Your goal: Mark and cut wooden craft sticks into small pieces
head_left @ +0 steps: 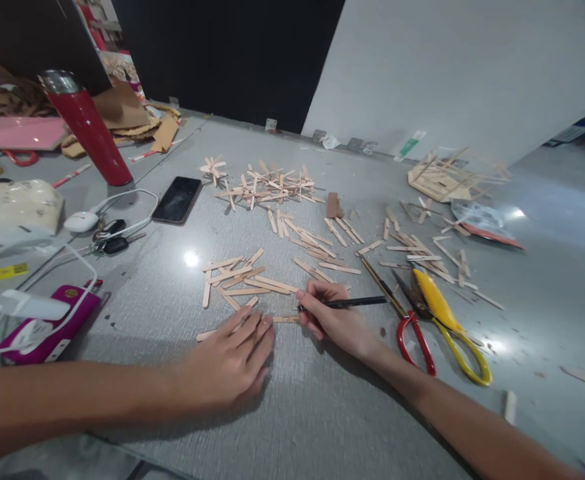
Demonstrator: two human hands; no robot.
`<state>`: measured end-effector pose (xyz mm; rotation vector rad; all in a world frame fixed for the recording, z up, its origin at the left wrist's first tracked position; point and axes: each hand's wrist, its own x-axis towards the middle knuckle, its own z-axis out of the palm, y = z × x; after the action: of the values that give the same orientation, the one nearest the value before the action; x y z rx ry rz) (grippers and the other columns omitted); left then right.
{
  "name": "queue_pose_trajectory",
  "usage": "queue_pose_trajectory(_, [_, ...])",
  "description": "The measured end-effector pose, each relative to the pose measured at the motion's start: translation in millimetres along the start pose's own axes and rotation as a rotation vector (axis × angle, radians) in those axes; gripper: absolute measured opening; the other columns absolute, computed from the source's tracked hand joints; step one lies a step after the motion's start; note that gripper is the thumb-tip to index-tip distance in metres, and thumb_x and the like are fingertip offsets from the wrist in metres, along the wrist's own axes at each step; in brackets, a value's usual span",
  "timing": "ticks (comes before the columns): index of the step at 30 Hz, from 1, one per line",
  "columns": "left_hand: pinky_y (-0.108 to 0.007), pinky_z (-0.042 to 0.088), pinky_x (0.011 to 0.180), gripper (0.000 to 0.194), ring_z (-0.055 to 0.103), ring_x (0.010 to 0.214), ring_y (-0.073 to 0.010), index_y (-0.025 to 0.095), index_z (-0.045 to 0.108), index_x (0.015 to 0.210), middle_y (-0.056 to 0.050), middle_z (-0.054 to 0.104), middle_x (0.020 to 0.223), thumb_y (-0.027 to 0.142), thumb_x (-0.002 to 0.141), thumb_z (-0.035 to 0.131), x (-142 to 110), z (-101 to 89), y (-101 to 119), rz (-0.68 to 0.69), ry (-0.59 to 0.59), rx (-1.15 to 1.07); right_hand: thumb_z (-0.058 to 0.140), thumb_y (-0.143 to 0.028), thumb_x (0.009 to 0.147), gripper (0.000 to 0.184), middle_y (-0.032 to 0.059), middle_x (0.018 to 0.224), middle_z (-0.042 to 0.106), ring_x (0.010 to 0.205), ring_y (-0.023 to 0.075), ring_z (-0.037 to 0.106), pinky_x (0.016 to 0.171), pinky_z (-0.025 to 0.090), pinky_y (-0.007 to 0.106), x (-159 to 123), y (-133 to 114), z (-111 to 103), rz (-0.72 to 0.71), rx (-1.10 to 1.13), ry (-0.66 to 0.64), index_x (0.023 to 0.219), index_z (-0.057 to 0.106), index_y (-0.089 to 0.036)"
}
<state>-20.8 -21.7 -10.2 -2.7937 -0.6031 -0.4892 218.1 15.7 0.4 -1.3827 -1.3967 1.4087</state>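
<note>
Across the grey table (312,413) I see many loose wooden sticks (339,268), seemingly unjoined; at the far right sits a stick frame (433,183), apparently part-built. Near the middle, the left hand (232,360) spreads over the left end of one stick (286,319), gripping or not I can't tell; the right hand (329,313) pinches a black pen (357,302) by its right end.

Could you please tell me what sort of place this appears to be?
Probably a craft or model-making workspace: flat pale wooden sticks lie scattered about, with red-handled metal scissors close by and a pale wooden framework farther back.
</note>
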Motion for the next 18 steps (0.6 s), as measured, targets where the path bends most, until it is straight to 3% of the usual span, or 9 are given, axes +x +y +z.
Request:
queue_pose_trajectory(8, [-0.052,0.043,0.114,0.043,0.071,0.116,-0.0356,-0.004,0.066,0.128,-0.026,0.075,0.123,0.029,0.104,0.051,-2,0.4,1,-0.003,0.018,0.011,0.072,-0.059,0.088,0.05,-0.0054,0.046,0.055,0.033,0.0056,0.04,0.034,0.024,0.018,1,3,-1,-0.011,0.023,-0.009,0.061,0.052,-0.022])
queue_pose_trajectory(10, [-0.05,0.047,0.109,0.041,0.072,0.112,-0.034,-0.002,0.066,0.128,-0.026,0.076,0.121,0.027,0.103,0.052,-5,4.4,2,-0.027,0.055,0.003,0.071,-0.061,0.088,0.051,-0.0052,0.048,0.056,0.033,0.0057,0.041,0.034,0.024,0.018,2,4,0,-0.022,0.024,-0.01,0.063,0.052,-0.022])
queue_pose_trajectory(14, [-0.049,0.054,0.103,0.038,0.073,0.107,-0.0318,-0.001,0.063,0.133,-0.025,0.076,0.122,0.016,0.1,0.055,-8,9.4,2,0.057,0.081,-0.011,0.07,-0.06,0.089,0.045,-0.0057,0.052,0.059,0.034,0.0061,0.04,0.034,0.025,0.019,3,8,2,-0.052,0.018,0.003,0.07,0.054,-0.022])
queue_pose_trajectory(18, [-0.049,0.054,0.108,0.034,0.073,0.108,-0.0304,-0.001,0.066,0.128,-0.024,0.077,0.121,0.009,0.097,0.057,-7,5.9,-2,0.161,0.128,-0.059,0.071,-0.05,0.091,0.03,-0.0036,0.061,0.065,0.042,0.0103,0.049,0.041,0.037,0.023,3,12,1,-0.132,-0.046,0.023,0.086,0.065,-0.022])
